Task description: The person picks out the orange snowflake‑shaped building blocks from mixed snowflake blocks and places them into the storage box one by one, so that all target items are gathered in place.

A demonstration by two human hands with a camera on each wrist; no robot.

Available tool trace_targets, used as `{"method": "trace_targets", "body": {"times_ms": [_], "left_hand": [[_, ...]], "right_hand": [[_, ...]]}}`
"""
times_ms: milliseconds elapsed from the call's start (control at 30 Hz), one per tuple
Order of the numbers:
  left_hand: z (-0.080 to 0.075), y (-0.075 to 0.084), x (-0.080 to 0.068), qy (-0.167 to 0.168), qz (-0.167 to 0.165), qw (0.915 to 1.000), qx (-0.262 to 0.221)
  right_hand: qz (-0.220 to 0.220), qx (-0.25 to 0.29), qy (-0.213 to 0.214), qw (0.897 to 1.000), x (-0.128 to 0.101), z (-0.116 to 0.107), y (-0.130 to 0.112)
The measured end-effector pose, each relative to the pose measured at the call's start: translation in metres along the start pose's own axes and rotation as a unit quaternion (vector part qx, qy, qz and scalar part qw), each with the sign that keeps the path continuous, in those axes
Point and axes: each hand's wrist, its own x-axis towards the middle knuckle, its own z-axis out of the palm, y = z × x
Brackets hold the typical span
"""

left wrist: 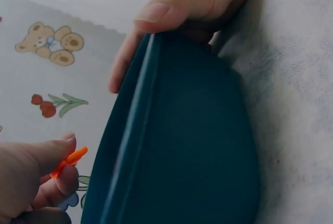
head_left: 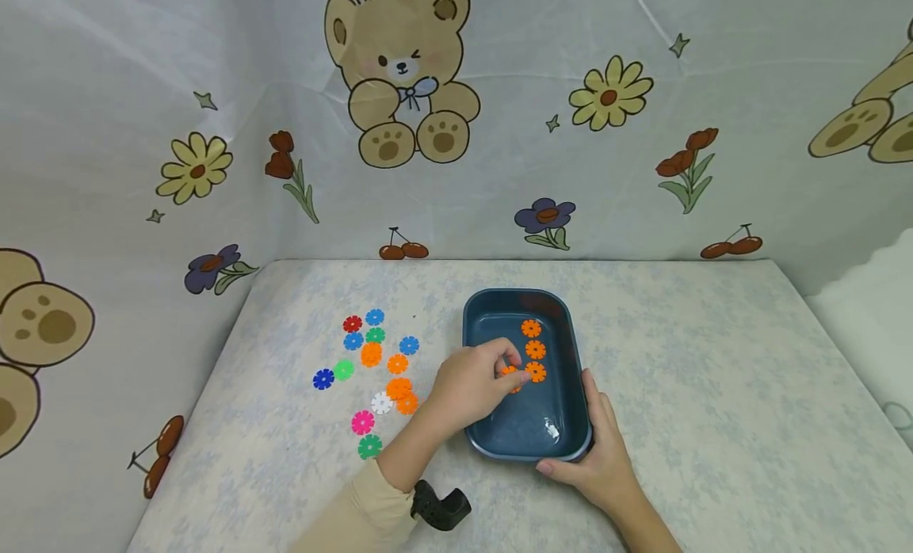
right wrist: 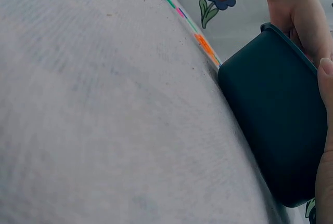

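In the head view my left hand (head_left: 474, 379) reaches over a dark blue rectangular tub (head_left: 563, 426). Its thumb and fingertips pinch an orange snowflake disc (left wrist: 73, 159), seen edge-on in the left wrist view. Three more orange discs (head_left: 535, 349) lie in a column on the tub's floor, right beside those fingertips. My right hand (head_left: 602, 458) grips the tub at its near right corner, thumb at the front rim and fingers along the right side.
Left of the tub, loose snowflake discs lie scattered on the pale table (head_left: 713, 379): several orange ones (head_left: 398, 364), blue ones (head_left: 410, 345), green ones (head_left: 369, 446), a pink one (head_left: 363, 422), a white one (head_left: 381, 402) and a red one (head_left: 353, 324). A bear-printed cloth (head_left: 499, 196) hangs behind.
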Motion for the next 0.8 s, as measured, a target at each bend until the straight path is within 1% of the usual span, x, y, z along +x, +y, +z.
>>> {"method": "trace_targets", "body": {"times_ms": [133, 267, 433, 567, 700, 800], "left_hand": [[0.012, 0.002, 0.005, -0.005, 0.025, 0.9996, 0.014], [0.023, 0.003, 0.009, -0.001, 0.030, 0.9989, 0.036], [0.033, 0.004, 0.013, 0.004, 0.020, 0.9978, 0.064], [0.039, 0.006, 0.019, -0.007, 0.006, 0.9962, 0.087], [0.045, 0.008, 0.024, -0.023, -0.009, 0.9924, 0.121], [0.051, 0.008, 0.026, -0.034, -0.019, 0.9898, 0.137]], "right_hand": [[-0.009, 0.004, -0.003, 1.000, 0.000, 0.000, 0.002], [-0.014, 0.006, -0.004, 1.000, 0.000, 0.000, 0.003], [-0.015, 0.003, -0.006, 1.000, 0.000, 0.000, 0.002], [-0.018, 0.006, -0.002, 1.000, -0.001, -0.001, 0.004], [-0.018, 0.001, 0.000, 1.000, -0.001, -0.001, 0.004], [-0.018, -0.001, -0.001, 1.000, -0.001, -0.001, 0.003]]}}
